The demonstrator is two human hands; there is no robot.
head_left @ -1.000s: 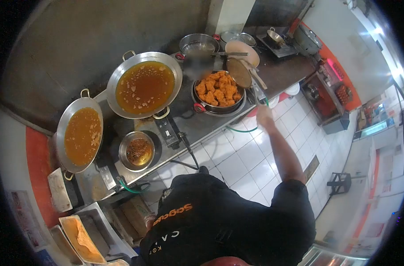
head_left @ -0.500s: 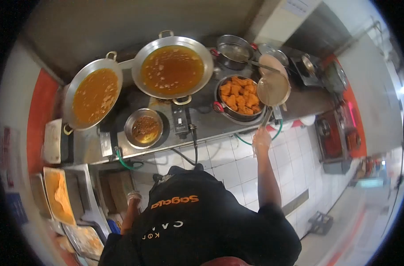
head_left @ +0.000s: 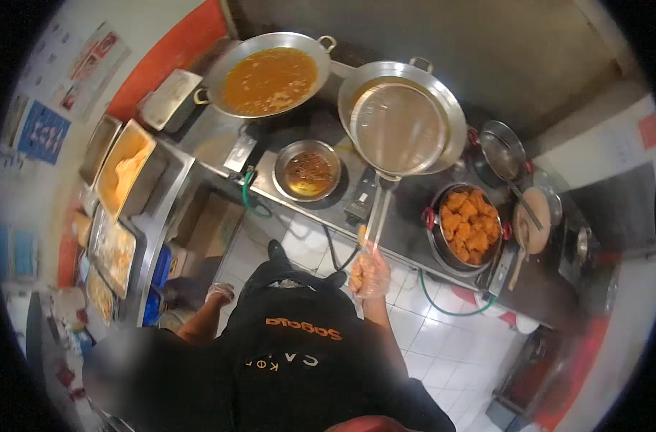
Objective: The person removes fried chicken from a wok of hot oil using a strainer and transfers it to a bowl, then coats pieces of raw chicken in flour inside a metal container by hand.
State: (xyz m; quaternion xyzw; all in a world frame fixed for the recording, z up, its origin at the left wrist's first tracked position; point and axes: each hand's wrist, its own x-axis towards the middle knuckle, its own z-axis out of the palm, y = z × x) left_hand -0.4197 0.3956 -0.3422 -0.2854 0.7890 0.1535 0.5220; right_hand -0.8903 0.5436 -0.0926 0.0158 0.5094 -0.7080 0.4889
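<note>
My right hand (head_left: pixel 371 274), in a clear plastic glove, is closed around the long handle of a round mesh strainer (head_left: pixel 400 128). The strainer's flat mesh lies over the second wok (head_left: pixel 454 147), hiding most of the oil in it. Whether the mesh touches the oil I cannot tell. My left hand (head_left: pixel 220 293), also gloved, hangs low by my side with its fingers curled and no object visible in it. Near the strainer handle stands a small steel bowl (head_left: pixel 307 171) of brown crumbs and oil.
Another wok (head_left: pixel 270 81) holds oil with floating bits. Fried chicken pieces (head_left: pixel 470 225) fill a red-handled pot to the right, beside a pale ladle-like bowl (head_left: pixel 532 219). Food trays (head_left: pixel 114 248) line the left counter. A green hose (head_left: pixel 443 312) hangs at the stove's front edge.
The strainer has moved left from beside the fried chicken to over the second wok, held in my right hand. My view has turned left. My left hand stays low.
</note>
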